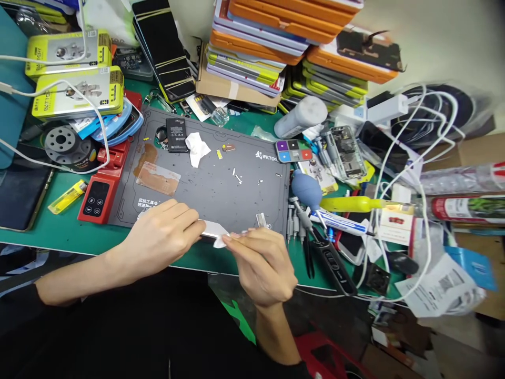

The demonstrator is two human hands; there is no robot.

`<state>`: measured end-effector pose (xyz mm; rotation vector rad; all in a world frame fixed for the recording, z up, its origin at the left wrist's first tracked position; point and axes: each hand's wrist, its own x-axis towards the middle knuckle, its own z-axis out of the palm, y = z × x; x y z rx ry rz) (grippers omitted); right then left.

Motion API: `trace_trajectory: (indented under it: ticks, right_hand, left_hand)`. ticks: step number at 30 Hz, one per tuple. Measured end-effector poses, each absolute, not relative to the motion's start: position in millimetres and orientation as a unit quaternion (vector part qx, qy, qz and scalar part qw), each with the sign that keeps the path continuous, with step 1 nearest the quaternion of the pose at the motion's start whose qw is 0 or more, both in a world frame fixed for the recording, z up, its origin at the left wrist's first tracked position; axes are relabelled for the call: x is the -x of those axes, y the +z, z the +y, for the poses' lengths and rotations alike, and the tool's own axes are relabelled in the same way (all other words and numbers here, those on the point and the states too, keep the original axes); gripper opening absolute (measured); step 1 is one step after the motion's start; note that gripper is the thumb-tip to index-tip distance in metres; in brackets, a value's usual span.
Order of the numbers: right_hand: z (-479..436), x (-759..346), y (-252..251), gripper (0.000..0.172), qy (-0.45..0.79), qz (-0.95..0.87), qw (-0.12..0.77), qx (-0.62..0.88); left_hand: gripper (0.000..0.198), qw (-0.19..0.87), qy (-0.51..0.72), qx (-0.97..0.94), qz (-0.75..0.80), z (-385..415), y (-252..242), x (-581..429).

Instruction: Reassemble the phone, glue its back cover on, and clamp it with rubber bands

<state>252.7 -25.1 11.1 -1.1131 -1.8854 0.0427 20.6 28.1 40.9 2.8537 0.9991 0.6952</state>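
My left hand is closed around one end of a flat, silvery-white piece, likely a phone, tilted at the mat's front edge; fingers hide most of it. In my right hand, thumb and fingers pinch a small white tissue against its other end. Under and beyond both hands lies a grey work mat. On it are a black phone battery, a crumpled white tissue, a brownish adhesive sheet and several tiny metal parts.
A red device with buttons and a yellow lighter lie left. Stacked orange cases stand behind. To the right are a blue air blower, several screwdrivers, a black pen-like tool and tangled white cables.
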Motion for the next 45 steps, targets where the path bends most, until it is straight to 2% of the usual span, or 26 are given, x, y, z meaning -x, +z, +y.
trace_trajectory:
  ticks: [9,20,23,25,29,33,34,38,40,43,45]
  right_hand:
    - [-25,-260,6,0.054,0.008,-0.767,0.481,0.424]
    - [-20,-260,2,0.043,0.065,-0.782,0.481,0.391]
    - [-25,-290,1,0.038,0.047,-0.812,0.439,0.382]
    - [-29,-312,0,0.035,0.051,-0.819,0.409,0.399]
    - [-36,-342,-4,0.044,-0.008,-0.683,0.49,0.542]
    - [-35,-338,-2,0.054,-0.042,-0.72,0.333,0.607]
    - [-33,-332,0,0.059,-0.052,-0.737,0.325,0.591]
    - [-18,-301,9,0.069,0.014,-0.817,0.407,0.408]
    - [-11,-286,11,0.059,0.041,-0.828,0.438,0.347]
    - [-6,-269,11,0.038,0.031,-0.791,0.513,0.332]
    - [-9,-262,11,0.034,0.005,-0.755,0.56,0.342]
  left_hand:
    - [0.027,0.018,0.207,-0.921,0.329,27,45,-22]
    - [0.02,0.034,0.209,-0.921,0.328,23,43,-19]
    - [0.017,0.033,0.224,-0.918,0.325,21,42,-18]
    - [0.017,0.027,0.226,-0.919,0.322,20,42,-17]
    - [0.015,0.014,0.24,-0.918,0.317,22,44,-17]
    - [0.011,0.001,0.267,-0.911,0.313,23,49,-16]
    - [0.012,0.0,0.274,-0.911,0.309,23,50,-16]
    - [0.014,-0.008,0.307,-0.91,0.279,24,53,-20]
    - [0.012,-0.017,0.331,-0.904,0.269,24,55,-25]
    - [0.013,-0.027,0.36,-0.898,0.251,25,64,-32]
    - [0.014,-0.041,0.37,-0.897,0.239,27,72,-32]
